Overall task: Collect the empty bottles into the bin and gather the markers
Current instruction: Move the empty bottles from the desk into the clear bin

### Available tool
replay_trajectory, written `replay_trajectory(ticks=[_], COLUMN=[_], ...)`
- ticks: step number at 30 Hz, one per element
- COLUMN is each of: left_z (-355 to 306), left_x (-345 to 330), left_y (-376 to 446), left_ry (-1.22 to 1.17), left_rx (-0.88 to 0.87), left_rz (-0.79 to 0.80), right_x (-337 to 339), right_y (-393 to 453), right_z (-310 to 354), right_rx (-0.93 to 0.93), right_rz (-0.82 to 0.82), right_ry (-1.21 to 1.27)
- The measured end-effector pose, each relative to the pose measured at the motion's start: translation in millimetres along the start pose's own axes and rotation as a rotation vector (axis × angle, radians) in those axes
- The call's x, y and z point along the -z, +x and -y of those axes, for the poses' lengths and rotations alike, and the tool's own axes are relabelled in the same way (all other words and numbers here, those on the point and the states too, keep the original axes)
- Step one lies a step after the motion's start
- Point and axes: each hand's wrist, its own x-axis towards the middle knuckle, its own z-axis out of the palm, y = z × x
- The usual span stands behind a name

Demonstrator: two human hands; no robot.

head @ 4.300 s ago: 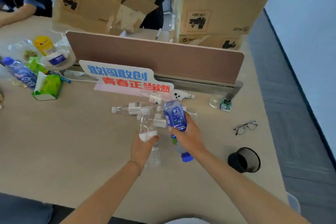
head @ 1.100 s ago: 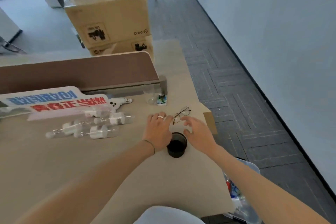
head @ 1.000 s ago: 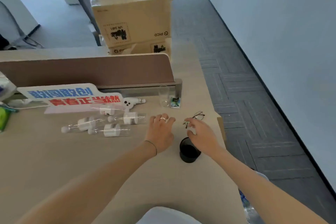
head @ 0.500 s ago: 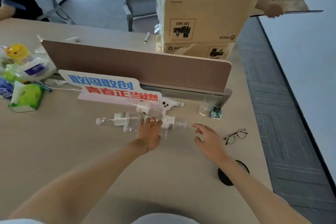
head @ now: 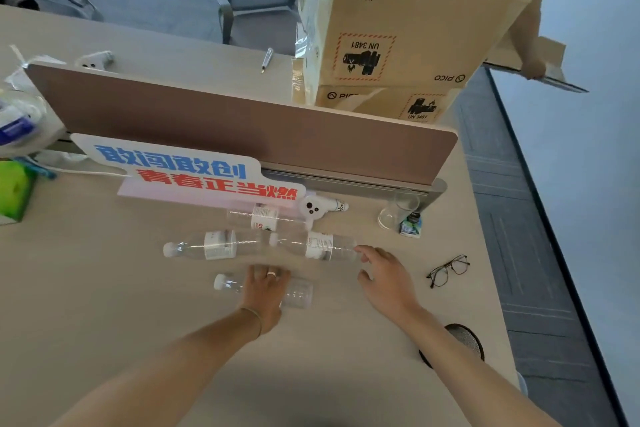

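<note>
Several empty clear bottles lie on their sides on the beige table. The nearest bottle points its white cap left, and my left hand lies across its middle with the fingers curled over it. Just beyond lie a left bottle and a right bottle, with a third bottle behind them. My right hand is open with fingers spread; its index fingertip touches the right bottle's base. No bin or markers are in view.
A brown divider panel and a white sign stand behind the bottles. Eyeglasses, a clear cup and a black cable hole are to the right. Cardboard boxes are stacked beyond, where another person carries flat cardboard.
My left hand has drawn one bottle toward me, away from the others. My right hand has reached forward to the right bottle's base.
</note>
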Motion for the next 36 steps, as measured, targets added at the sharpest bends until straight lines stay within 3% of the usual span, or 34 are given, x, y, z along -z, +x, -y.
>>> replay_trajectory(ticks=[5, 12, 17, 22, 28, 36], left_z=[14, 39, 47, 55, 52, 16], left_x=[4, 34, 35, 28, 28, 62], left_y=[-8, -28, -32, -29, -27, -27], left_ry=[-0.219, -0.708, -0.787, -0.862, -0.907, -1.118], left_rx=[-0.013, 0.228, 0.358, 0.423, 0.458, 0.427], left_rz=[-0.093, -0.295, -0.307, -0.293, -0.265, -0.322], right_x=[-12, -43, -63, -73, -67, -20], right_y=[27, 78, 93, 96, 86, 48], right_z=[18, 38, 46, 45, 45, 38], right_rx=[0.03, 0.072, 0.01, -0.001, -0.024, -0.221], right_rz=[0.047, 0.166, 0.281, 0.288, 0.215, 0.09], right_ry=[-0.076, -0.264, -0.414, -0.487, -0.274, 0.413])
